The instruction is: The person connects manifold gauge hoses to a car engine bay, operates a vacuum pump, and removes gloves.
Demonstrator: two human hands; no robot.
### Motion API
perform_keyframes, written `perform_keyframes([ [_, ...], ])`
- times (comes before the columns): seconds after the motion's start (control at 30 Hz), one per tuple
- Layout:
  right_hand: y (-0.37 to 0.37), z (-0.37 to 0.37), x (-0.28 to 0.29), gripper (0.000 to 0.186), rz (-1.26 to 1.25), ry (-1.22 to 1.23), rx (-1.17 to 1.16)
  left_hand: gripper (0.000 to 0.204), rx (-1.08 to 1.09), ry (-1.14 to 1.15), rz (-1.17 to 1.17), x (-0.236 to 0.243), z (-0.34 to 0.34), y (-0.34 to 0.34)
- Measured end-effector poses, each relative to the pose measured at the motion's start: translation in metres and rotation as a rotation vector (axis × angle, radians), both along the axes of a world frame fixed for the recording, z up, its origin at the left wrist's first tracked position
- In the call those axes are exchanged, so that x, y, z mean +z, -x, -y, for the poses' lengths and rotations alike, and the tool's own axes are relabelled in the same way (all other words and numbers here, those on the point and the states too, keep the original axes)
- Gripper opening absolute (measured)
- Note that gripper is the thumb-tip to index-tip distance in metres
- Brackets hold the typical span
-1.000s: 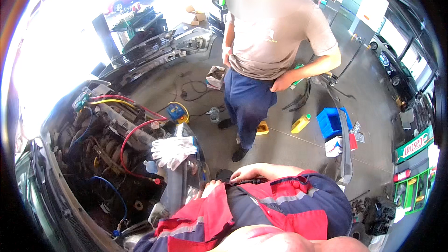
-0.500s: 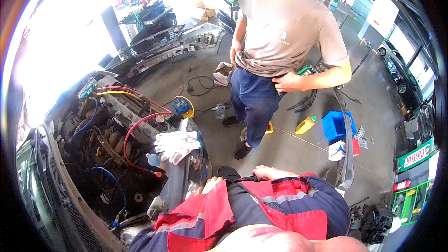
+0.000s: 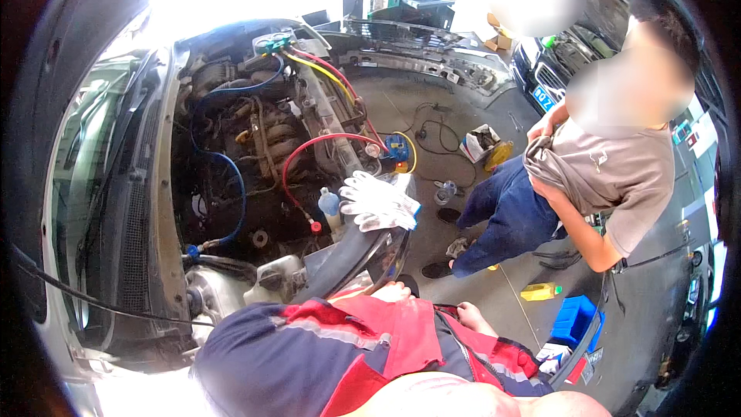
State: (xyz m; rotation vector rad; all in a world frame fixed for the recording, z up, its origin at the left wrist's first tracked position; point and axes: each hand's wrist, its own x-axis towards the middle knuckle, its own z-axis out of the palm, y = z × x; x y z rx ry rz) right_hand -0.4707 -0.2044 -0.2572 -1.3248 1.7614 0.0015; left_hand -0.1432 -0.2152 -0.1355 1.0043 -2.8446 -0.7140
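Hands (image 3: 392, 292) nr car (image 3: 262, 143), grey wkshp flr (image 3: 508, 307)

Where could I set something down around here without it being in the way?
Bare floor shows between the co-worker's nearer shoe, the yellow bottle and the right hand. The engine bay, crossed by hoses, is crowded.

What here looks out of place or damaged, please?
Mainly, a part like a bumper sits apart from the car, beyond its open engine bay, so the front looks partly dismantled. White gloves lie loose on the car's front corner. I see no clear spill.
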Motion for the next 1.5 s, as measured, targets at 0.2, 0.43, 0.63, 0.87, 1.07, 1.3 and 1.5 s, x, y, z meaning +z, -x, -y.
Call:
perform_keyframes([
  [0.2,-0.028,0.011,0.027,0.023,-0.123,0.037,0.088,0.022,0.072,-0.023,-0.032,0.003,-0.006,-0.002],
  [0.43,-0.025,-0.002,0.025,0.024,-0.039,0.004,0.066,0.023,0.016,0.014,-0.070,-0.006,-0.008,-0.002],
  [0.63,-0.021,0.005,0.024,0.029,-0.040,0.012,0.194,0.024,0.075,0.015,-0.094,-0.004,-0.009,-0.006],
  [0.87,-0.019,-0.002,0.022,0.038,0.044,-0.173,0.246,0.024,0.130,-0.024,-0.070,0.020,-0.006,-0.001],
  [1.07,-0.022,0.001,0.037,0.041,0.075,-0.295,0.268,0.028,0.206,-0.227,0.115,0.051,-0.005,0.002],
  [1.3,-0.021,-0.003,0.023,0.028,0.094,-0.037,0.256,0.022,0.222,-0.049,-0.016,0.036,-0.013,0.000],
  [1.5,-0.022,0.002,0.022,0.028,0.051,0.009,0.377,0.018,0.314,-0.145,-0.099,0.001,-0.012,0.001],
])
